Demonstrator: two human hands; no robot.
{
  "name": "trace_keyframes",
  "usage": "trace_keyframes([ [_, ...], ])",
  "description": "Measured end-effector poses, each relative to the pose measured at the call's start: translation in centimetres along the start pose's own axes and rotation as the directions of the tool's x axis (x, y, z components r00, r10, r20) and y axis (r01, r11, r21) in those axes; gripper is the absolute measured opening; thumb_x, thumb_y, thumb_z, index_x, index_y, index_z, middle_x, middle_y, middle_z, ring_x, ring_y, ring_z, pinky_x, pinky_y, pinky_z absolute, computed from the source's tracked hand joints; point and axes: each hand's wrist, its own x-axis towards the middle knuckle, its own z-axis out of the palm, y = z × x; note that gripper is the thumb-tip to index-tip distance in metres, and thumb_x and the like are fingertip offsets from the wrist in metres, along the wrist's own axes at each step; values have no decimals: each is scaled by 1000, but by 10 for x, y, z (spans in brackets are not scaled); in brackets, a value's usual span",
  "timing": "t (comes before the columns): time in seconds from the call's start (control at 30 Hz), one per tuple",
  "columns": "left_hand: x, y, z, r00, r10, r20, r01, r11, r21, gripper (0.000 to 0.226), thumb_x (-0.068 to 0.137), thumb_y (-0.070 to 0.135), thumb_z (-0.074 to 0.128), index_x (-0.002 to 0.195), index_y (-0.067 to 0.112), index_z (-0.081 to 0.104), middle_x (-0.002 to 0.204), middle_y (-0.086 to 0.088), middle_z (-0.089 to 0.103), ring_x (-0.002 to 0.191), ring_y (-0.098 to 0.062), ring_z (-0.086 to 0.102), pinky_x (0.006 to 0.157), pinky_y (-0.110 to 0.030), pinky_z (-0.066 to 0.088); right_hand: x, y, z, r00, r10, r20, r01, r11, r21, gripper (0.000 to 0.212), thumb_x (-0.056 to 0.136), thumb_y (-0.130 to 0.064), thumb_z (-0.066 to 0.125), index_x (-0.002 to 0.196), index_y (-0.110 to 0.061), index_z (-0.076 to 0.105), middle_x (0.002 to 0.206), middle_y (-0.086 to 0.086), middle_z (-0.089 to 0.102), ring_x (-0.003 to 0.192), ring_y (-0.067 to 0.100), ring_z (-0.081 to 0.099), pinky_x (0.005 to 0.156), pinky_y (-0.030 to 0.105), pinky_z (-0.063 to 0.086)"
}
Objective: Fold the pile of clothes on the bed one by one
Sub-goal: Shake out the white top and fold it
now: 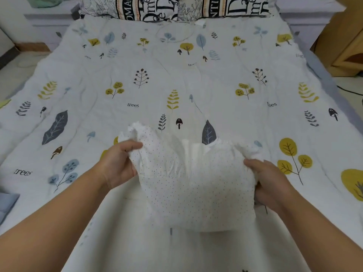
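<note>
Here we hold a white dotted garment (pixel 188 181) between both hands, lifted over the near part of the bed (pixel 137 79). Our left hand (pixel 117 163) has its grip closed on the garment's left edge, thumb on top and fingers curled behind the frilly trim. Our right hand (pixel 269 183) grips the right edge the same way, fingers tucked under the cloth. The garment hangs bunched between them, its ruffled edges pointing away from us. Under it lies the bedspread (pixel 196 85), white with printed leaves, trees and mushrooms. At the far end rest two pillows (pixel 176 6) with large black lettering.
</note>
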Motion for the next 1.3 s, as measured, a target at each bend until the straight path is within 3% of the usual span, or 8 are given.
trace_keyframes([
  [0.17, 40, -12, -4, 982, 75, -173, -12, 940, 341, 41, 93, 21, 46, 131, 6, 45, 115, -11, 65, 101, -25, 65, 83, -40, 53, 29, 9, 4, 981, -117, -153, 75, 964, -257, 39, 96, -19, 48, 133, -11, 43, 123, 7, 57, 107, 25, 57, 89, 39, 49],
  [0.23, 55, -33, -9, 879, 310, -362, 90, 637, 765, 60, 92, 31, 53, 139, 5, 29, 130, -18, 51, 117, -35, 52, 96, -48, 43, 37, 25, 6, 902, -306, -305, 73, 805, -589, 66, 91, -20, 51, 148, -12, 19, 148, 11, 34, 133, 31, 36, 109, 46, 32],
  [0.33, 51, -74, -4, 771, 637, -22, 23, 7, 1000, 64, 92, 31, 46, 145, 5, 22, 149, -24, 24, 134, -39, 30, 110, -51, 28, 34, 56, 18, 802, -589, -102, 131, 340, -931, 67, 92, -28, 45, 149, -10, 16, 155, 17, 15, 143, 32, 14, 113, 50, 16],
  [0.47, 49, -128, -11, 840, 369, 397, -175, -509, 843, 61, 97, 49, 20, 149, 18, 17, 154, -13, 20, 142, -31, 8, 114, -54, 9, 43, 98, 24, 839, -476, 262, 255, -81, -964, 62, 97, -51, 12, 146, -16, 24, 152, 9, 26, 145, 25, 7, 113, 56, 11],
  [0.73, 54, -126, -10, 972, 91, 217, -153, -454, 878, 87, 46, 72, -45, 124, 35, -44, 138, 4, -45, 127, -20, -41, 106, -46, -18, 59, 98, 15, 920, -247, 304, 277, -137, -951, 91, 56, -73, -36, 134, -27, -37, 138, -6, -45, 129, 20, -39, 108, 48, -19],
  [0.9, 43, -117, -8, 910, 404, 95, -50, -121, 991, 77, 85, 62, 12, 149, 23, -8, 156, -7, -15, 143, -24, -15, 115, -43, 6, 26, 77, 5, 847, -525, -76, 164, 394, -904, 58, 93, -27, 52, 144, -13, 30, 150, 12, 28, 135, 29, 30, 106, 43, 32],
  [1.03, 41, -109, -7, 901, 401, -166, 59, 266, 962, 68, 93, 24, 47, 149, 20, 9, 142, -19, 31, 126, -28, 30, 100, -37, 32, 14, 71, -8, 934, -226, -277, -39, 705, -708, 54, 89, -24, 58, 137, -11, 37, 108, 4, 53, 94, 18, 45, 84, 33, 39],
  [1.3, 40, -96, -16, 957, 283, -59, -47, 353, 934, 72, 89, 5, 47, 149, 25, 14, 148, -4, 31, 135, -18, 31, 95, -20, 23, 16, 47, 3, 980, 189, -66, -200, 917, -344, 40, 80, -1, 67, 116, -4, 50, 105, 15, 65, 92, 34, 65, 87, 49, 53],
])
